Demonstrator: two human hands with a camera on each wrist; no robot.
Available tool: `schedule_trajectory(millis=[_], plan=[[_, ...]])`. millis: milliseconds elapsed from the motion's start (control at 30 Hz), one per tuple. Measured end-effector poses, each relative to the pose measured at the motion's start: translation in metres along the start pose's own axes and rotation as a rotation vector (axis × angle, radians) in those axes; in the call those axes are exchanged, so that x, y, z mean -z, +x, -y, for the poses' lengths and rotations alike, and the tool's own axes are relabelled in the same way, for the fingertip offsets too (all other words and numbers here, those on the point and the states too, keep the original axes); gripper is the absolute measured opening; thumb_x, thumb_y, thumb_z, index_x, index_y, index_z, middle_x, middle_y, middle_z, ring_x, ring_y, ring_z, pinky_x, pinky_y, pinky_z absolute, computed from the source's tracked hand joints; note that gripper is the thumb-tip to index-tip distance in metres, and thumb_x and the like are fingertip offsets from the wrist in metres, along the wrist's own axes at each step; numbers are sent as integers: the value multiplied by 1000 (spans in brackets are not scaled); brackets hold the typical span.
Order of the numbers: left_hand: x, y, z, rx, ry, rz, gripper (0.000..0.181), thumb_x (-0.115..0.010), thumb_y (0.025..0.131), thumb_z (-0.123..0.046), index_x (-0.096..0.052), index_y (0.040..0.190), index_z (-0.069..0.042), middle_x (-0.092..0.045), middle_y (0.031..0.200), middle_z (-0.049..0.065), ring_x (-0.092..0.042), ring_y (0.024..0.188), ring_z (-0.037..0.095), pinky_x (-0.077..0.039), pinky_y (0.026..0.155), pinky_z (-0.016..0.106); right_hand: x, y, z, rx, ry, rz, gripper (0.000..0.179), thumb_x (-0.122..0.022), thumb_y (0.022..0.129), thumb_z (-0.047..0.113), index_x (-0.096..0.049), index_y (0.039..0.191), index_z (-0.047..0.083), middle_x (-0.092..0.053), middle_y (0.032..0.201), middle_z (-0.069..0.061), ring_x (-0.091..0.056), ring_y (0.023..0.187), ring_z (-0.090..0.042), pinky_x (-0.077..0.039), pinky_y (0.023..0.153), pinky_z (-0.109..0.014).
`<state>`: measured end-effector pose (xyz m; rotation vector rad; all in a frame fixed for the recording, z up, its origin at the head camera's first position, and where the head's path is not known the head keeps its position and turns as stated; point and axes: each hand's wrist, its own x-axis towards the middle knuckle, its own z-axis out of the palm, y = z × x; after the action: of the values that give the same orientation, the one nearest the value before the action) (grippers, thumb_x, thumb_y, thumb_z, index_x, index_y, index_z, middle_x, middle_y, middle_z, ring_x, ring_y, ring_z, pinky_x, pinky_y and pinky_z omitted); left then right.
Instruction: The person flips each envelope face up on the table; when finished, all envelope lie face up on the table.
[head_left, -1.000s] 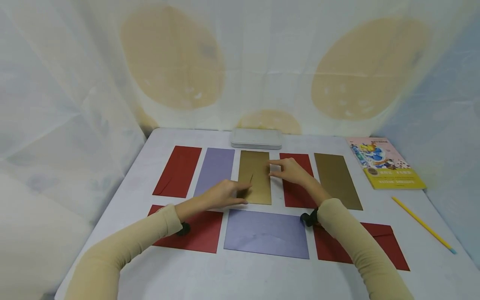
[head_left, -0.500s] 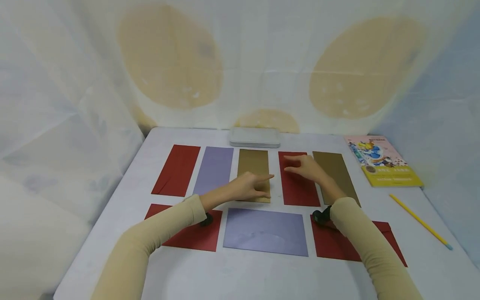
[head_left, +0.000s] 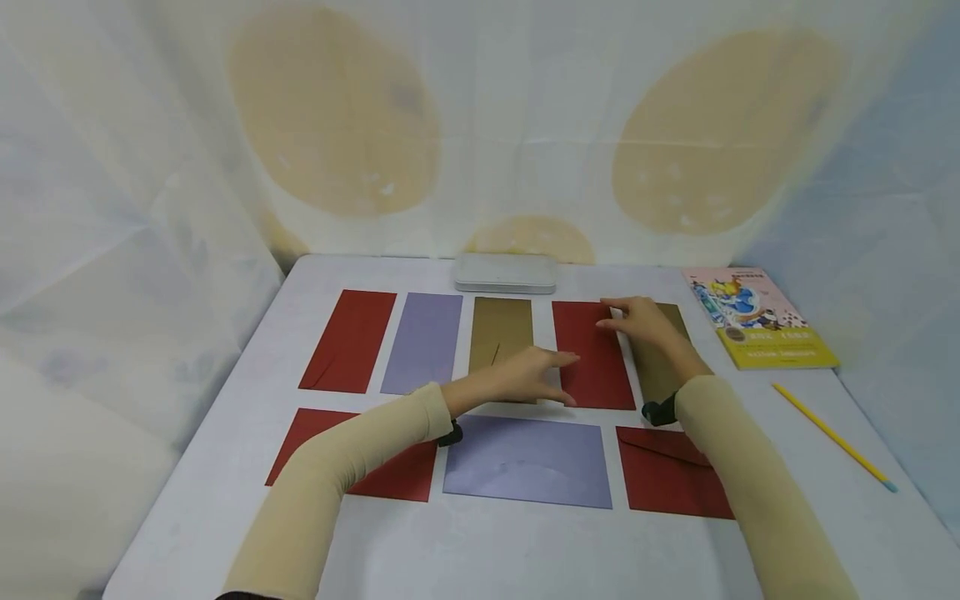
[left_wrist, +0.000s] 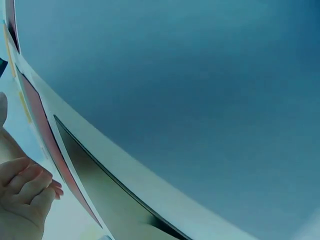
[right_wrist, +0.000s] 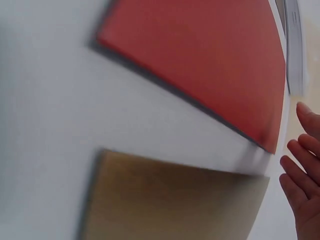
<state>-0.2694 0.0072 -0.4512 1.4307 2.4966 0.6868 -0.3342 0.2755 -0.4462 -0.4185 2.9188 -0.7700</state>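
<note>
In the head view my left hand (head_left: 528,375) reaches across the middle gold envelope (head_left: 501,325), thumb and forefinger spread toward the near left edge of a red envelope (head_left: 596,358). My right hand (head_left: 641,321) has its fingertips over that red envelope's far right corner, while its palm overlaps the right gold envelope (head_left: 658,367). Neither hand holds anything. The right wrist view shows the relaxed fingers (right_wrist: 299,175) beside the red envelope (right_wrist: 210,60) and the gold one (right_wrist: 165,200). Loosely bent fingers (left_wrist: 27,185) appear in the left wrist view.
Farther left lie a lavender envelope (head_left: 423,342) and a red one. The near row has a lavender envelope (head_left: 528,462) between red ones, partly under my sleeves. A flat pale case (head_left: 506,273) sits at the back; a book (head_left: 757,317) and yellow pencil (head_left: 832,437) lie right.
Both hands have moved to the right. My left hand has crossed the middle gold envelope toward the red one; my right has passed over the red one to the right gold one.
</note>
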Motion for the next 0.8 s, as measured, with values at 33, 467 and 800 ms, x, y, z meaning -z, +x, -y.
schedule_trajectory(millis=[33,467,800], plan=[[-1,3,0,7,9,5,79,-71,83,-49,-46,143,-3,-47,144,5,-45,129,11,-36,102,20,1,2,-1,-4,-2,5,60,-69,91,29,-49,139,-1,-48,76,-15,-44,68,-26,-40,62,-39],[-14,23,-10,84,102,59,89,-79,76,-47,-43,144,-2,-46,145,9,-45,130,14,-34,103,19,1,25,5,11,-64,90,62,-67,92,26,-44,140,-6,-45,138,-29,-40,127,-48,-34,101,-57],[-16,22,-9,144,114,38,89,-82,74,-45,-46,141,1,-51,140,12,-51,124,14,-39,98,17,-2,25,4,29,-63,50,58,-67,91,22,-47,137,-8,-47,136,-30,-43,125,-47,-36,100,-57]])
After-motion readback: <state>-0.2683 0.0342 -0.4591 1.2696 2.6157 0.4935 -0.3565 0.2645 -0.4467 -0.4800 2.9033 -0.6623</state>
